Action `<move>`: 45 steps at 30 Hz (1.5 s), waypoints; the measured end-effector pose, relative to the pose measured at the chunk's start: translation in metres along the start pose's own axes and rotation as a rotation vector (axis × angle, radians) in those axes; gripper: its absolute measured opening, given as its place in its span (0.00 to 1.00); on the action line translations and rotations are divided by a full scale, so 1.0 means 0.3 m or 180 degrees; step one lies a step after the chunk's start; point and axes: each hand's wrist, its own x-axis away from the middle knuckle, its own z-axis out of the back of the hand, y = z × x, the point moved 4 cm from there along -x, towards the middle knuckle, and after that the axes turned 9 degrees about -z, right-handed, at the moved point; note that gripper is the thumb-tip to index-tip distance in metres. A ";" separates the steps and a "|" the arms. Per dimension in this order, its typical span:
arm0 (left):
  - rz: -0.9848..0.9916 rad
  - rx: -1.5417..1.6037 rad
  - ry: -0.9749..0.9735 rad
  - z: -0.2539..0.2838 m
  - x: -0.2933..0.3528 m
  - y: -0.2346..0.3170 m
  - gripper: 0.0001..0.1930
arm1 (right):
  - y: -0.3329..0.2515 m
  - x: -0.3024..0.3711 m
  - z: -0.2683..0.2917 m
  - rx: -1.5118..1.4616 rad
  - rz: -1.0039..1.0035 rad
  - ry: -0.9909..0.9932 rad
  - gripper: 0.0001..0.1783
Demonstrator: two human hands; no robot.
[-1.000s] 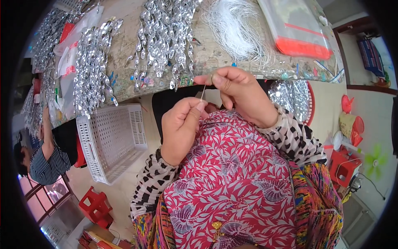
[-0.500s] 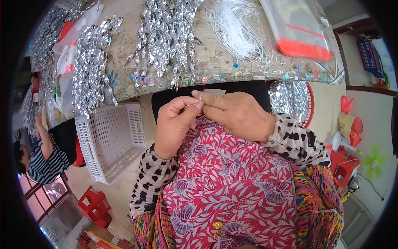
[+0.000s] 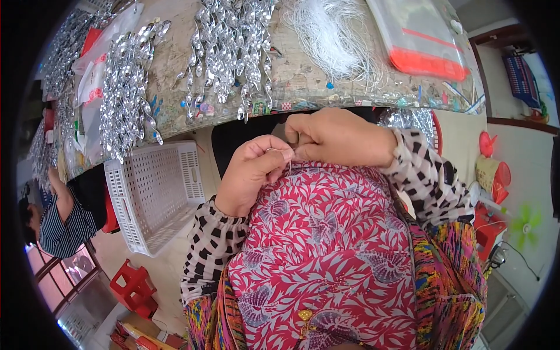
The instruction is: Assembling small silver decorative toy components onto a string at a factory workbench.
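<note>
In front of my apron, below the table edge, my left hand [image 3: 251, 178] pinches a thin white string [image 3: 290, 168] between thumb and forefinger. A short length of it hangs from the fingertips, and a small loop shows over the forefinger. Right beside it, my right hand [image 3: 347, 139] is closed, its fingers curled and its tips close to the left fingertips. What the right fingers hold is hidden behind them. A bundle of white strings [image 3: 332, 44] lies on the table [image 3: 169, 81]. Silver twisted strips [image 3: 230, 52] lie left of the bundle, their ends over the table edge.
More silver strips [image 3: 122, 93] hang at the left. Clear bags with a red edge [image 3: 429, 64] lie at the right. A white crate [image 3: 154, 198] and a red stool [image 3: 134, 286] are on the floor. A person in a striped top [image 3: 64, 224] sits far left.
My right hand has turned and its fingers have curled in, with its wrist shifting slightly right. The left hand stays almost in place, with a hanging bit of string now visible.
</note>
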 end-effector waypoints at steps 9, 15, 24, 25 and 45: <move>-0.0869 -0.0927 0.0049 -0.026 0.015 0.025 0.02 | 0.053 -0.025 -0.103 -0.3225 -0.0252 -0.1011 0.17; -0.1406 -0.0963 0.0640 -0.017 0.016 0.034 0.02 | 0.055 -0.007 -0.106 -0.3977 -0.0114 0.0238 0.17; -0.0982 -0.0850 0.0668 0.004 0.039 0.025 0.02 | 0.142 0.051 0.111 0.0336 0.0272 0.3079 0.16; -0.0922 -0.0739 0.0610 -0.003 0.047 0.029 0.03 | 0.189 0.055 0.151 -0.0216 0.0028 0.3308 0.16; -0.0636 -0.1025 0.0722 0.298 0.124 0.026 0.14 | 0.219 -0.017 0.096 -0.2587 -0.0406 0.2048 0.08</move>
